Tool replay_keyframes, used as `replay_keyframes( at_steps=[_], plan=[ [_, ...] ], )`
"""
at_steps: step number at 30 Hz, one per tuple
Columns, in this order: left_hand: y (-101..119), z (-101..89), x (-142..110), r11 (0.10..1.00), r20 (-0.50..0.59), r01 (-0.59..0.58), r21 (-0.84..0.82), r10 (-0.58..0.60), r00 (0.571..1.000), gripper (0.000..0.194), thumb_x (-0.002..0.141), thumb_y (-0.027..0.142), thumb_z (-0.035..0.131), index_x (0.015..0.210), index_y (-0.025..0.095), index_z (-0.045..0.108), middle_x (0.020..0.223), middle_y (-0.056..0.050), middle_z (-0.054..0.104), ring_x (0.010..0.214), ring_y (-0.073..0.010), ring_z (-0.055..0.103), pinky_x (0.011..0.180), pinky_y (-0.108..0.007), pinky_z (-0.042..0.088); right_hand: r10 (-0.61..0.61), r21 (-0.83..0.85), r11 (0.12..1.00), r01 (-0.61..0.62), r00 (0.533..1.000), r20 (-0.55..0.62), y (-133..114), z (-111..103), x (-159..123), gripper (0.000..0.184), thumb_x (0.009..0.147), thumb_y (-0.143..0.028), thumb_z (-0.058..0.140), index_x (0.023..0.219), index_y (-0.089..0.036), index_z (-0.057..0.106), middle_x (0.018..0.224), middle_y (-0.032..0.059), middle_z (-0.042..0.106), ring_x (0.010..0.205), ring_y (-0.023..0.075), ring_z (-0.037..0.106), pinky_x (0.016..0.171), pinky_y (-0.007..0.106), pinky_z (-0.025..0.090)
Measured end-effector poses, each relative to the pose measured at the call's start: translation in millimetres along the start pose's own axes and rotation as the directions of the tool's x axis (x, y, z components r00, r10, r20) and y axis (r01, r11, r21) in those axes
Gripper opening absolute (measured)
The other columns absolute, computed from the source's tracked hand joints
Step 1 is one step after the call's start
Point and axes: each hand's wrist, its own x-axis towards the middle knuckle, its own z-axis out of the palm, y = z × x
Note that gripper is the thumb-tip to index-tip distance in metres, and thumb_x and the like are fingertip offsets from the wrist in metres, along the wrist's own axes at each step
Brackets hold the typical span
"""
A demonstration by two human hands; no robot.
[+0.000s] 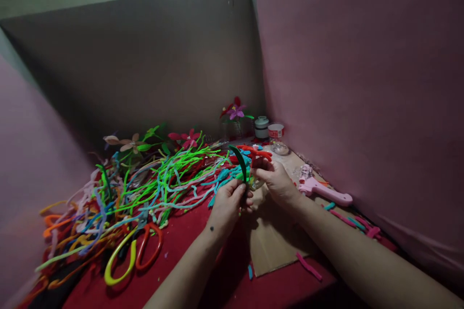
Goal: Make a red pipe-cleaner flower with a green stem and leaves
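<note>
Left hand (pixel 231 198): grip closed on a dark green leaf-shaped piece (pixel 239 160), upright and curved, above the cardboard (pixel 273 246) on the red-covered table (pixel 181 260). Right hand (pixel 274 178): fingers bent together beside the leaf piece, near a dark red piece (pixel 260 163); whether the grip holds it, cannot tell. To the left: scissors (pixel 142 234), one handle yellow, one red, beside a heap of multicoloured fuzzy stems (pixel 174 178). To the right: pink glue gun (pixel 326 190).
</note>
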Motion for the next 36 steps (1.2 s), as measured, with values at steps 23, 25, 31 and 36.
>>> replay_keyframes(
  at_steps=[23,25,31,36],
  plan=[
    [-10.7,-0.1,-3.8,0.940,-0.016,-0.152,0.306,0.164,0.986,0.017,0.074,0.032,0.053,0.064,0.018,0.054,0.056,0.001,0.055,0.044,-0.0106,0.051,0.043,-0.021,0.040,0.056,-0.073,0.996,-0.055,0.998,0.011,-12.3,4.9,-4.9,0.015,0.056,-0.016,0.059,0.071,-0.014,0.057,0.066,-0.0017,0.058,0.064,0.0114,0.051,0.064,0.025,0.041],
    [-12.3,-0.8,-4.1,0.922,-0.019,-0.179,0.343,0.197,0.980,0.019,0.075,0.032,0.052,0.062,0.018,0.053,0.055,0.001,0.055,0.044,-0.0106,0.051,0.043,-0.021,0.039,0.061,-0.073,0.995,-0.061,0.998,0.007,-12.1,5.5,-5.5,0.016,0.055,-0.017,0.060,0.071,-0.014,0.057,0.067,-0.0014,0.059,0.064,0.0118,0.051,0.065,0.025,0.041],
    [-13.8,-3.8,-2.8,0.909,-0.024,-0.180,0.377,0.204,0.979,0.020,0.076,0.031,0.051,0.060,0.018,0.051,0.052,0.002,0.053,0.041,-0.0092,0.047,0.042,-0.021,0.036,0.048,-0.056,0.997,-0.047,0.998,0.026,-9.4,5.6,-6.1,0.016,0.056,-0.017,0.061,0.071,-0.014,0.056,0.065,-0.0024,0.056,0.062,0.0104,0.049,0.062,0.024,0.040],
    [-13.4,-9.7,-1.1,0.927,-0.036,-0.181,0.329,0.204,0.978,0.018,0.074,0.031,0.053,0.061,0.018,0.054,0.051,0.003,0.053,0.041,-0.0086,0.046,0.041,-0.020,0.035,0.029,-0.066,0.997,-0.026,0.998,0.055,-10.8,5.5,-8.2,0.013,0.061,-0.021,0.062,0.070,-0.015,0.055,0.061,-0.0041,0.052,0.057,0.0087,0.045,0.057,0.022,0.037]
  ],
)
